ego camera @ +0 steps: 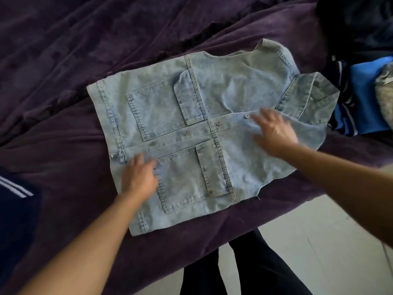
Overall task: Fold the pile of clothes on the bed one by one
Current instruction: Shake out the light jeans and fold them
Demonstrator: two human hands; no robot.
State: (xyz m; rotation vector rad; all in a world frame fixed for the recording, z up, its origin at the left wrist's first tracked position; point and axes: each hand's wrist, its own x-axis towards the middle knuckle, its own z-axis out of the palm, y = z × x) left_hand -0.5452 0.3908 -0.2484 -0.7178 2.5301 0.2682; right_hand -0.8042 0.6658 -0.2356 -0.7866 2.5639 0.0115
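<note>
A light blue denim vest [165,107] lies flat and buttoned on the purple bedspread [63,60], collar to the right, hem to the left, two large patch pockets facing up. My left hand [139,176] rests flat, fingers spread, on the vest near its hem beside the lower pocket. My right hand [273,133] lies flat on the chest area near the top buttons, fingers spread toward the button placket. Both hands are blurred by motion.
A pile of clothes [365,96], blue with stripes and dark pieces, sits at the right edge beyond the collar. A navy garment with white stripes [14,199] lies at the left edge. The bed's near edge meets a pale tiled floor [319,241], where my dark-trousered legs stand.
</note>
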